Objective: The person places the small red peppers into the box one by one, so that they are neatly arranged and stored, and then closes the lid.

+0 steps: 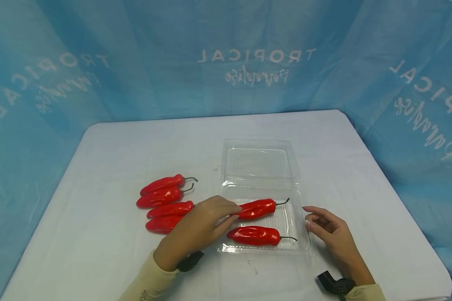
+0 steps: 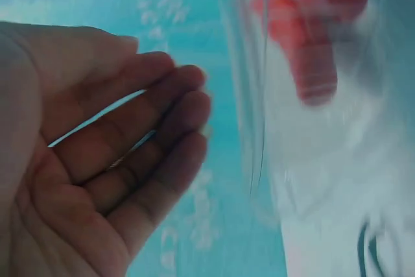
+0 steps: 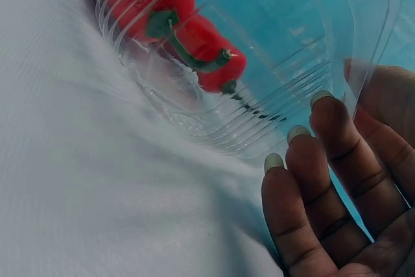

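I count six red peppers [image 1: 160, 197]; left hand [image 1: 205, 225] loose, unclamped, its fingertips at one pepper [image 1: 258, 210] in clear container [image 1: 291, 219], contact unclear; second pepper [image 1: 254, 236] inside, right of its thumb; other four left; right hand [image 1: 333, 238], fingers apart, beside container's right wall; one lid [image 1: 256, 162] beyond both hands

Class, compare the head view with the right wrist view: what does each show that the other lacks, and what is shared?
Only the head view: the left hand and four red peppers lying left of the clear container. Only the right wrist view: the container's ribbed side from outside, low down. Both: the container, peppers inside it and the right hand.
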`<state>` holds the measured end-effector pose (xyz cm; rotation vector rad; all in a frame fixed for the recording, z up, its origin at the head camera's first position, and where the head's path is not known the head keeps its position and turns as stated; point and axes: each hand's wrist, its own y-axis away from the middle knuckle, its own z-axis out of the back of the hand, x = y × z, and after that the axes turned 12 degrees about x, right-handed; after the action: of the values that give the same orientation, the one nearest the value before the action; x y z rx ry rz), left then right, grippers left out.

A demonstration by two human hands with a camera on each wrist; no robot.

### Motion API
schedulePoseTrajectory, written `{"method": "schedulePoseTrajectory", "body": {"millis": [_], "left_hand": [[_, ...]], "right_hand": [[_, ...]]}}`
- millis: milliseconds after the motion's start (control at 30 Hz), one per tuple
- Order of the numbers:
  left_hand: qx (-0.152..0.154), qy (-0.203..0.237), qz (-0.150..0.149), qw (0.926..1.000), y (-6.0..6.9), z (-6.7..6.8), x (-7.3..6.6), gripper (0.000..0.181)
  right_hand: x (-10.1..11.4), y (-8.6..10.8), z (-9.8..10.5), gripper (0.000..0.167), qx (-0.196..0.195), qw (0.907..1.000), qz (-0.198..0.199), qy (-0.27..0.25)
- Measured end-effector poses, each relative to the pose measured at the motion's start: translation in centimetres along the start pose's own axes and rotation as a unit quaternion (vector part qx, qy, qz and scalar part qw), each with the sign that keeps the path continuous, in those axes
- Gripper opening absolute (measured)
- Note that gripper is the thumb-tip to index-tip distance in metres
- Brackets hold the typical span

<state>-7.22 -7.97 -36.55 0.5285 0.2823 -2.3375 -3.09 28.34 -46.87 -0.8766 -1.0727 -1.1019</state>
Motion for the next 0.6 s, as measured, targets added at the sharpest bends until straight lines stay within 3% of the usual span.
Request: {"method": "schedulePoseTrajectory", "body": {"millis": [133,300,433,600], "left_hand": [[-0.075,0.001,0.034,0.9966,3.6,1.1,2.0,0.043],[-0.13,-0.007,0.126,0.9834,8.8,1.8,5.2,0.051],[-0.148,-0.025,0.182,0.9719,12.1,1.6,7.0,0.057],[-0.127,-0.02,0.229,0.965,14.1,0.7,8.3,0.06]], "right_hand": [[0.0,0.0,-0.1,0.037,0.005,1.0,0.007,0.002],[0.1,0.0,0.0,0.037,0.002,0.9999,0.005,0.015],[0.2,0.0,0.1,0.037,-0.003,0.9998,-0.005,0.02],[0.3,0.1,0.0,0.038,-0.002,0.9997,-0.021,0.015]]}}
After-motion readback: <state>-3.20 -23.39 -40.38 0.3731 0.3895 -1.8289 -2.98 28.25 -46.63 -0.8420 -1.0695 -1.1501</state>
